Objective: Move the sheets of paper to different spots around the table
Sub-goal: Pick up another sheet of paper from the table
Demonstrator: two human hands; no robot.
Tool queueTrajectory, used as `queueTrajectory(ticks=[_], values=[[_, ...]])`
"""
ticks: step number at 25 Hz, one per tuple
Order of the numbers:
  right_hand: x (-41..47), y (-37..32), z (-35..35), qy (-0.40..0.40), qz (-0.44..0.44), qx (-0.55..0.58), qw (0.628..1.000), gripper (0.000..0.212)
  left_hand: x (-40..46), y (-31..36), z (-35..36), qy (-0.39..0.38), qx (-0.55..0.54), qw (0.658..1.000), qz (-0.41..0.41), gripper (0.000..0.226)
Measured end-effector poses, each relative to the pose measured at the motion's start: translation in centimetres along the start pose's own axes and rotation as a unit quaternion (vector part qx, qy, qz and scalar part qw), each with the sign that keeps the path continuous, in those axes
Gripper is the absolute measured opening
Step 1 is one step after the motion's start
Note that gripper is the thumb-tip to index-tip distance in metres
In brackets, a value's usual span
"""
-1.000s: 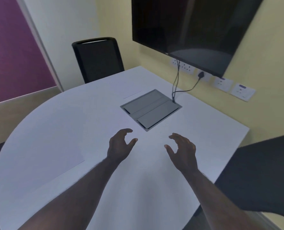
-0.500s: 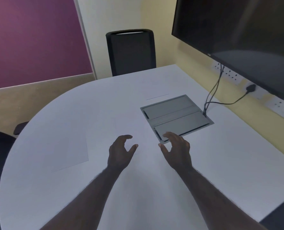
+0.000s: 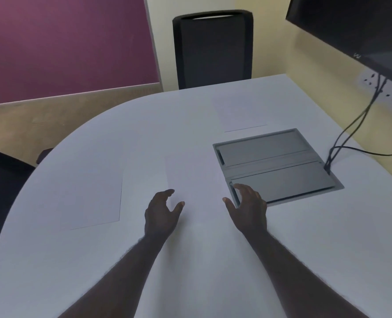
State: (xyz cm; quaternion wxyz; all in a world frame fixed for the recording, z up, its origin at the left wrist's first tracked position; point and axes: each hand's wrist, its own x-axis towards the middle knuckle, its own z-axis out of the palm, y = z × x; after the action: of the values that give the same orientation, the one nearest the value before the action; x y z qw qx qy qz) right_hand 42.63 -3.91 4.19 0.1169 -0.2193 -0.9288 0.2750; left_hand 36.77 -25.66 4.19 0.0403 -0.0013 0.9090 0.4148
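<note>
Head view of a rounded white table (image 3: 213, 260) with a recessed grey metal cable box (image 3: 275, 167) set into its top, taken here as the landmark. Three thin white sheets of paper lie flat on the table: the left sheet (image 3: 96, 198) well to the left of the cable box, the middle sheet (image 3: 190, 177) just beside the box's left edge, and the far sheet (image 3: 243, 113) just beyond the box, toward the black office chair (image 3: 213, 49). The left hand (image 3: 161, 214) is at the near left corner of the middle sheet, fingers spread and loosely curved, holding nothing; whether its fingertips touch the paper cannot be told. The right hand (image 3: 247, 207) is over the near left corner of the cable box, fingers likewise spread and empty. Judged from these positions, the middle sheet is the one about to be taken. Such paper is light, limp and nearly flush with the smooth top, so it offers no edge to pinch from above; it probably handles best by pressing flat fingers on it and sliding it, or by drawing a corner past the table edge or the box rim before pinching. A hard pinch would crease it, and a quick lift would let it droop or flutter. Black cables (image 3: 351, 131) rise from the box's right side to the wall sockets.
</note>
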Motion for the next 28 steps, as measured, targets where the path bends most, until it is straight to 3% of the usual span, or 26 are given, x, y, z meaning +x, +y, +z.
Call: queueTrajectory(ticks=[6, 17, 23, 28], values=[[3.7, 1.9, 4.0, -0.04, 0.046, -0.006, 0.998, 0.049, 4.1, -2.0, 3.0, -0.039, 0.063, 0.991, -0.109, 0.066], [6.3, 1.6, 9.1, -0.1, 0.093, 0.019, 0.991, 0.075, 9.0, -2.3, 5.2, -0.049, 0.123, 0.969, -0.206, 0.061], [6.8, 1.7, 9.4, -0.106, 0.104, -0.011, 0.989, 0.084, 10.2, -1.6, 6.6, -0.003, 0.047, 0.959, -0.279, 0.069], [7.0, 1.6, 9.4, -0.107, 0.111, -0.014, 0.988, 0.084, 11.0, -1.6, 6.9, 0.038, -0.075, 0.94, -0.331, 0.059]])
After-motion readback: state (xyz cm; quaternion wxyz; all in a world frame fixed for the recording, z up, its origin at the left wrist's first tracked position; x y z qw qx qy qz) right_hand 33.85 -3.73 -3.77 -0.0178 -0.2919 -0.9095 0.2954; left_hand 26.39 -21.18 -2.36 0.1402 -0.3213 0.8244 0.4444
